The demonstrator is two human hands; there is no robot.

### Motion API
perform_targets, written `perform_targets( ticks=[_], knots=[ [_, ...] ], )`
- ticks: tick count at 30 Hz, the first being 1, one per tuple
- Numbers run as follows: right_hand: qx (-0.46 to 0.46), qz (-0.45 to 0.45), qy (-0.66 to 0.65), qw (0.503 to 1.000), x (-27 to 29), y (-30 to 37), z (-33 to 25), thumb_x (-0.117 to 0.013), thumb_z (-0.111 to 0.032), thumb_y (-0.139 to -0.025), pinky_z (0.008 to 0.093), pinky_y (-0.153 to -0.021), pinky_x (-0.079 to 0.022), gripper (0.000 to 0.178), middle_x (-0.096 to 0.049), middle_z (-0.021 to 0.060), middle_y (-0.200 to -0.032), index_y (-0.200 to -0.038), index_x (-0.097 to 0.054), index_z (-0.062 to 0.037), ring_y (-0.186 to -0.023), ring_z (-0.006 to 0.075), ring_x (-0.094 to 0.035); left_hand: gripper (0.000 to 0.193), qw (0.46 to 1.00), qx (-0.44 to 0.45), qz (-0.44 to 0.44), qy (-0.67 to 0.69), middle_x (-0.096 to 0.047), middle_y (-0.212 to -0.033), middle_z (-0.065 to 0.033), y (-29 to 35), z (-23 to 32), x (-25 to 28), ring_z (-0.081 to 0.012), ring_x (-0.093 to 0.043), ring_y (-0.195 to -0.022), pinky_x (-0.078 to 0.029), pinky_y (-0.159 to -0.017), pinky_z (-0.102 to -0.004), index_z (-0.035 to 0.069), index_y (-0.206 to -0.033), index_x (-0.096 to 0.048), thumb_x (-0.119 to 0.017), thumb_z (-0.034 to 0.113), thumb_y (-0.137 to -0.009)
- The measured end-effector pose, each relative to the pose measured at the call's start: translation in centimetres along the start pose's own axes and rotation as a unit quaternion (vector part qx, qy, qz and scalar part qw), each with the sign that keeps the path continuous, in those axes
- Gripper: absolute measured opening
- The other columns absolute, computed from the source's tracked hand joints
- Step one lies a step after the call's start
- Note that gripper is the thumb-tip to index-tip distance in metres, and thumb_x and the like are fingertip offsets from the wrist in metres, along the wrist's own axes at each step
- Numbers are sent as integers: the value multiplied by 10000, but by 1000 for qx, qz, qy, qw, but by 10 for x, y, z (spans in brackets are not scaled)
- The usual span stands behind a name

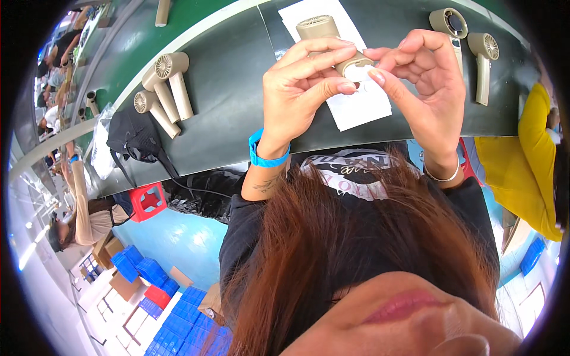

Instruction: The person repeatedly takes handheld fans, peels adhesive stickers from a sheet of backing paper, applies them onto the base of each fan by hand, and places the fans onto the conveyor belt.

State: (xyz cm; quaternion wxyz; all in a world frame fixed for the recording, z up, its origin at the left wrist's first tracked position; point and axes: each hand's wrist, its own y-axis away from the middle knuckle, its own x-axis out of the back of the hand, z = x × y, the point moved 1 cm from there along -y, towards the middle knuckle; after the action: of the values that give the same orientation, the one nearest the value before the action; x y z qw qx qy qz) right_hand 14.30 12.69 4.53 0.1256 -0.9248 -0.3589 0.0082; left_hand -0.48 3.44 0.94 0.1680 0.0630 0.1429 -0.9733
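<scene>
My left hand (300, 86) is closed around the handle of a beige handheld fan (317, 26), whose round grille points away from me. At the handle's near end sits a small white piece (358, 72), its exact kind unclear. The thumb and forefinger of my right hand (424, 83) pinch at that piece, with the other fingers curled above. White paper sheets (362, 113) lie on the dark green table under the fan.
Several beige fans lie on the table: a left group (178, 89) and two at right, one (484, 65) nearer the edge. A black bag (135, 135) rests at the left edge. A person in yellow (534, 130) is at right. Below left stand a red stool (147, 202) and blue crates (184, 323).
</scene>
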Motion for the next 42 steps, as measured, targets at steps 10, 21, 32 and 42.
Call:
perform_targets(
  ticks=[10,21,32,42],
  knots=[
    [-8,-19,-22,1000,4,-5,-1,-623,110,-769,263,-796,-491,354,-598,85,-822,-1024,-418,-22,-960,217,-620,338,1000,-13,-7,1,-546,-1143,-143,-1,-2,2,-192,-651,-823,-564,-728,-265,-36,-1080,-625,-646,-100,-749],
    [-6,-14,-6,1000,2,-3,-1,-629,105,-766,257,-787,-494,352,-602,82,-825,-1020,-421,-24,-948,203,-624,335,1000,-10,-9,5,-549,-1131,-140,0,-1,1,-189,-647,-829,-565,-735,-264,-33,-1080,-625,-652,-92,-751],
    [-3,-9,24,1000,2,-2,-4,-629,93,-768,257,-777,-489,338,-597,69,-816,-1011,-428,-29,-933,188,-628,306,1000,-1,-7,17,-548,-1125,-137,1,2,-3,-198,-633,-884,-571,-752,-273,-46,-1075,-621,-633,-94,-773],
    [5,-8,75,997,-1,0,-9,-613,70,-787,254,-786,-475,357,-575,43,-813,-1083,-437,-25,-905,157,-618,278,1000,4,15,-3,-543,-1123,-133,4,4,-10,-196,-632,-897,-576,-754,-271,-55,-1061,-622,-638,-77,-785]
  ],
)
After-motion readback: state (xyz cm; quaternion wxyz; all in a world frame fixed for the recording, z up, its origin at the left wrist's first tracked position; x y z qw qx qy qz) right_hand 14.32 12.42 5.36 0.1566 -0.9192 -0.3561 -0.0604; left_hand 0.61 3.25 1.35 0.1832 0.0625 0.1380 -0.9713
